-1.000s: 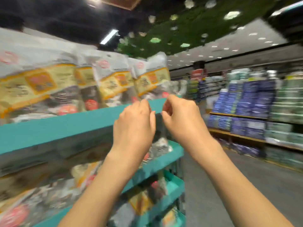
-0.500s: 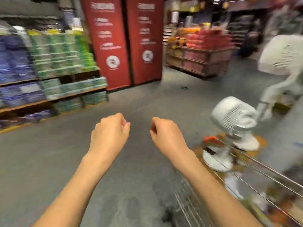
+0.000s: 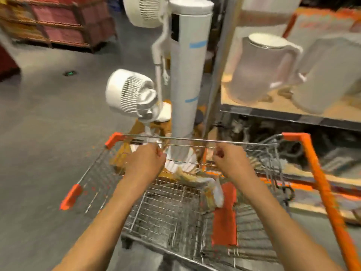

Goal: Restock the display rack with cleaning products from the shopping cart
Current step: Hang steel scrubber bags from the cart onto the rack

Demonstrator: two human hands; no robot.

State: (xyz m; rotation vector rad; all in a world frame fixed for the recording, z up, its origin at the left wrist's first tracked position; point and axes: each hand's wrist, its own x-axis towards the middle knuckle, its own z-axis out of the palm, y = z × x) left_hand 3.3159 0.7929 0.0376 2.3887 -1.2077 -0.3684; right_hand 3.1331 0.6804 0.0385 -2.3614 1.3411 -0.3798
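Both of the person's arms reach out over the cart (image 3: 320, 173), a wire basket with orange corner guards and an orange handle bar down its right side.

Left hand (image 3: 145, 163): held above the front half of the basket, fingers curled inward toward the palm, tips close together. It holds nothing that can be made out. Whether the fingertips touch the front rail wire cannot be told; the frame is blurred there.

Right hand (image 3: 232, 163): level with the left and well apart from it, fingers likewise curled loosely, thumb near the forefinger. No object is seen in it.

Stock: 1 visible packet (image 3: 212, 189), pale with yellow-brown print, lies on the basket floor between and below the 2 hands, just beside an orange flap (image 3: 224, 216) in the seat section. Its label cannot be read, so the product type cannot be confirmed.

Surroundings: directly beyond the cart's front rail stands a tall white tower fan (image 3: 187, 75), upright, with 2 blue tape strips. Left of it sits a round white fan (image 3: 129, 92), tilted, on a base. To the right, a wooden shelf (image 3: 283, 106) carries a white kettle (image 3: 259, 69). The floor (image 3: 39, 133) is grey.
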